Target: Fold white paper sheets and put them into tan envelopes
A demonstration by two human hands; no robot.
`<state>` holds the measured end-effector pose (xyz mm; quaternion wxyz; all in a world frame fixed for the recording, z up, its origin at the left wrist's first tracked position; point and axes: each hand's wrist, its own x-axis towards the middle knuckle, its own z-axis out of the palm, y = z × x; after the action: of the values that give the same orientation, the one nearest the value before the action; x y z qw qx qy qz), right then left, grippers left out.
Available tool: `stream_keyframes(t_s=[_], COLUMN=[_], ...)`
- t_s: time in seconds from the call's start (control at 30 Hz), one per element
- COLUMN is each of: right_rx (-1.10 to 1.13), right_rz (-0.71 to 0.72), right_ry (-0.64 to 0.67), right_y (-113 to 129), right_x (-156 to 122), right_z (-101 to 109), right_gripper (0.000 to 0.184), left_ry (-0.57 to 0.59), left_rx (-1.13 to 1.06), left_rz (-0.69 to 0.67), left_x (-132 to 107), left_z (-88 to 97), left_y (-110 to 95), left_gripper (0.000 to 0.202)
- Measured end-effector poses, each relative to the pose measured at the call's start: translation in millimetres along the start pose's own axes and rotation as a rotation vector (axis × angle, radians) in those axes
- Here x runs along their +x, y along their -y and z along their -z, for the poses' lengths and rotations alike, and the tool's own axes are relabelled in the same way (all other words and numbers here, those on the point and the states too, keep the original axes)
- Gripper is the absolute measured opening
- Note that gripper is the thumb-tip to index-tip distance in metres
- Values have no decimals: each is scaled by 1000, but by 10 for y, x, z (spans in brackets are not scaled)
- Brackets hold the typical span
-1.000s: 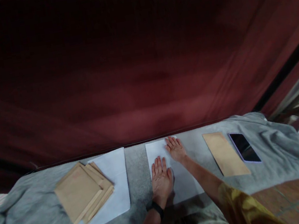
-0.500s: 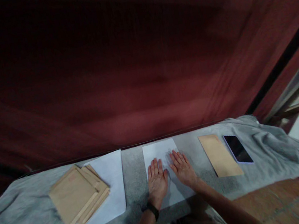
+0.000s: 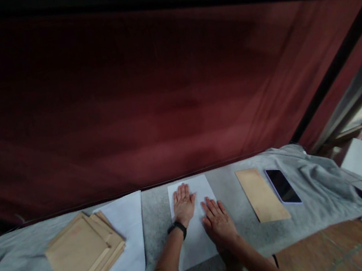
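Note:
A white sheet of paper (image 3: pixel 194 254) lies on the grey cloth straight in front of me. My left hand (image 3: pixel 184 204) rests flat on its upper part, fingers stretched out, with a dark band on the wrist. Lower down, over the sheet's right edge, my right hand (image 3: pixel 219 222) is spread flat too. Neither hand grips anything. To the right of my right hand lies a brown envelope (image 3: pixel 262 196). Off to the left, a pile of brown envelopes (image 3: pixel 79 254) sits on larger white paper (image 3: pixel 133 236).
A phone (image 3: pixel 283 186) with a pale purple edge lies right of the single envelope. Grey cloth (image 3: pixel 322 190) covers the low surface, rumpled at both ends. Behind it rises a dark red panel (image 3: pixel 176 108). Tiled floor (image 3: pixel 324 245) shows at lower right.
My left hand has slid up the sheet, away from me, while my right hand has moved down toward its near right part. The camera view has shifted slightly.

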<state>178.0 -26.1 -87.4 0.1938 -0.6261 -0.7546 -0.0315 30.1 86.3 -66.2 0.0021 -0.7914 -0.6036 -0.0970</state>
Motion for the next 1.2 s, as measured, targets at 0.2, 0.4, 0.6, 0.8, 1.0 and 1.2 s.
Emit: stream_keyframes(t_s=[0.2,0.4,0.6,0.8,1.0,1.2], right_rx=[33,30,5,11,13,53], right_rz=[5,15,33,19,73,141], right_ry=[-90,-77,-67,-54,-51,-59], right_y=[10,-6,3,-25,-230,-321], right_x=[-13,-24,19,-206,-725,-916], right_z=[-34,-40,42,101,212,306], right_gripper=[53,53,52,48,51,53], left_ry=[-105,-142,-114,64,251,228], left_rx=[54,63,39,63,149,148], left_rz=[99,59,-273,-331,-343,-313], left_x=[-134,-1004,-1891,-1917,-1863,-1863], left_z=[53,34,102,260,332,357], left_y=[528,497,275,331,200,128], left_gripper=[59,58,58,53,63,75])
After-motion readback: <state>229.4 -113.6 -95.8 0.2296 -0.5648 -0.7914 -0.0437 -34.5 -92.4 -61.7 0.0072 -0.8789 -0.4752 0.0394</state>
